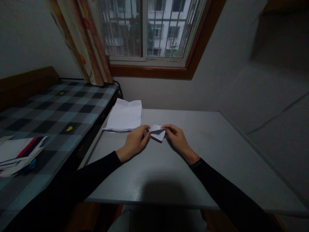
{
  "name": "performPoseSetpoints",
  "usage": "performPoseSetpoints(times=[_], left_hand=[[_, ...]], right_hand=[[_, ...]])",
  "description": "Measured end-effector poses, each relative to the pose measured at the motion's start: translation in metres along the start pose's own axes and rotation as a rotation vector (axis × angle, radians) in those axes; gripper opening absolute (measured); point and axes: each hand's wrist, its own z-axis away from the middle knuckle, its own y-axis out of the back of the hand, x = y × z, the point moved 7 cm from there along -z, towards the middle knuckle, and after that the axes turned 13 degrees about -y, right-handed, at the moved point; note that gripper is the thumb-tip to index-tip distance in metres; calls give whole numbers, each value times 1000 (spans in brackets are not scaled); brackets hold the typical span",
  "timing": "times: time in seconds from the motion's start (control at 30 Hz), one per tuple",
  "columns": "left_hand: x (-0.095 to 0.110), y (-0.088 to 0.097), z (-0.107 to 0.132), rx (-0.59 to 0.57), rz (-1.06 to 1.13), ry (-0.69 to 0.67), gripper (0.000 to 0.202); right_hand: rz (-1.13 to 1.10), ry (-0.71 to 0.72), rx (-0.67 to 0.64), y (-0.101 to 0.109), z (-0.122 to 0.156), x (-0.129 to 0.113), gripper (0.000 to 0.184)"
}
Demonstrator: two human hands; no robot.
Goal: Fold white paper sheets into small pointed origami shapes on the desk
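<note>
A small folded piece of white paper (pixel 158 132) is held just above the table, its flaps partly spread apart. My left hand (pixel 136 140) pinches its left corner between thumb and fingers. On the opposite side, my right hand (pixel 177 139) grips the right corner the same way. The lower flap points down toward me. Close behind my left hand lies a stack of white paper sheets (pixel 125 114), the top sheet slightly wavy at its far edge.
Everything on the table rests on a pale grey top (pixel 154 174) against the wall. To the left stands a bed with a checked cover (pixel 79 106), bearing several papers (pixel 19 151). A curtain (pixel 94 48) hangs beside the barred window (pixel 166 32).
</note>
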Motion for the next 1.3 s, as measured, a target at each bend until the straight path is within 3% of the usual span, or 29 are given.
performPoseSetpoints(times=[0.13,0.37,0.57,0.63,0.87,1.1,1.23,1.3], left_hand=[[-4,-3,-2,-18,117,19,26],[3,-1,-7,-8,373,-58,23],[-8,-9,-7,28,440,27,17],[-10,-11,-7,42,452,34,17],[-7,-14,-5,28,566,46,37],[-14,-19,-4,30,649,105,31],[-10,-15,-6,45,666,84,42],[-7,-10,-7,49,625,60,36]], right_hand=[[-86,-58,-49,1,0,7,21],[-48,-115,-50,-4,4,9,22],[-204,-138,-241,-23,10,7,58],[-204,-158,-274,-26,12,8,62],[-169,-178,-265,-27,11,16,56],[-129,-167,-274,-27,10,12,37],[-80,-91,-289,-25,11,3,28],[-26,-37,-265,-23,12,-2,29]])
